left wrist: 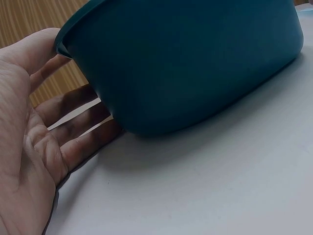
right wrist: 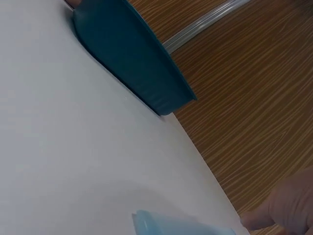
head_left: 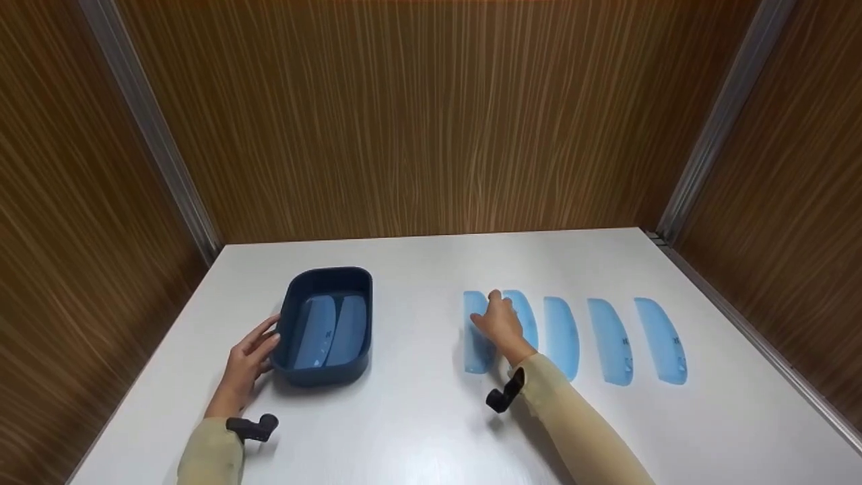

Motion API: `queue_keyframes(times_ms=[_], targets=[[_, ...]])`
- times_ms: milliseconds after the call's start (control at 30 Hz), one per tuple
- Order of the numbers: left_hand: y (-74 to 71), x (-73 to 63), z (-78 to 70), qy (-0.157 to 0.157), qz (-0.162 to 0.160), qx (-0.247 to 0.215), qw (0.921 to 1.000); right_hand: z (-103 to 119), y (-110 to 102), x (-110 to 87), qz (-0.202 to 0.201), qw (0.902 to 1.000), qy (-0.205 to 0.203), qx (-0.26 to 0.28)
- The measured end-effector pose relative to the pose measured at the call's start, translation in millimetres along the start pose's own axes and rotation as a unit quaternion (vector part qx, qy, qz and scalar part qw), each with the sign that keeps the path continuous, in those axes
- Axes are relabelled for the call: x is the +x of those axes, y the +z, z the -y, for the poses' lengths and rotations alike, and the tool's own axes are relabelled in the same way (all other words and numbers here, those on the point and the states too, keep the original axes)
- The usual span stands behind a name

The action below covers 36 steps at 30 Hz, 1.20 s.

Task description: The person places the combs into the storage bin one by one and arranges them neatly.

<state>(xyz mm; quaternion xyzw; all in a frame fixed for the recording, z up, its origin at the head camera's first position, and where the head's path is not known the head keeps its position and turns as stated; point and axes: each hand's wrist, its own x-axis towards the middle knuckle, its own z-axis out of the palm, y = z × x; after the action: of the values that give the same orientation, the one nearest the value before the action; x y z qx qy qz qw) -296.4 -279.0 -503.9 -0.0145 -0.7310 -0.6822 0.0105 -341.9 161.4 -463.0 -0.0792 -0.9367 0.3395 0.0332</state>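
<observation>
A dark blue-green basin (head_left: 322,376) stands on the table at the left, with two half-moon pieces (head_left: 347,330) lying side by side inside. Against its left outer wall rests my left hand (head_left: 244,369), fingers fairly straight, thumb near the rim in the left wrist view. My right hand (head_left: 502,325) is over the leftmost light-blue half-moon piece (head_left: 477,350) in the row, partly covering it and its neighbour (head_left: 527,316). In the right wrist view, the thumb (right wrist: 259,218) shows beside the end of a light-blue piece (right wrist: 164,224); no grip is visible.
To the right of my right hand lie more light-blue half-moon pieces: one (head_left: 562,337), another (head_left: 611,343) and the farthest (head_left: 661,340). Wood-grain panels (head_left: 431,121) close off the back and sides of the white table (head_left: 417,417).
</observation>
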Motion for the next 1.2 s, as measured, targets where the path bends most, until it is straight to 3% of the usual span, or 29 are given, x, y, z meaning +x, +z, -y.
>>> queue_keyframes(times_ms=[467, 700, 900, 1200], targets=[[1.9, 2.8, -0.2, 0.001, 0.001, 0.006, 1.0, -1, 7, 3.6, 0.024, 0.9983, 0.049, -0.02], [1.6, 3.9, -2.6, 0.001, 0.005, -0.013, 0.9999, -4, 4, 8.3, 0.036, 0.9969, 0.069, 0.012], [0.2, 2.7, -4.7, 0.003, 0.0, -0.002, 1.0, -1, 4, 16.1, 0.059, 0.9947, 0.078, 0.032], [-0.5, 1.6, 0.8, 0.007, -0.007, 0.014, 0.9999, 7, 10, 16.9, 0.063, 0.9925, 0.104, -0.008]])
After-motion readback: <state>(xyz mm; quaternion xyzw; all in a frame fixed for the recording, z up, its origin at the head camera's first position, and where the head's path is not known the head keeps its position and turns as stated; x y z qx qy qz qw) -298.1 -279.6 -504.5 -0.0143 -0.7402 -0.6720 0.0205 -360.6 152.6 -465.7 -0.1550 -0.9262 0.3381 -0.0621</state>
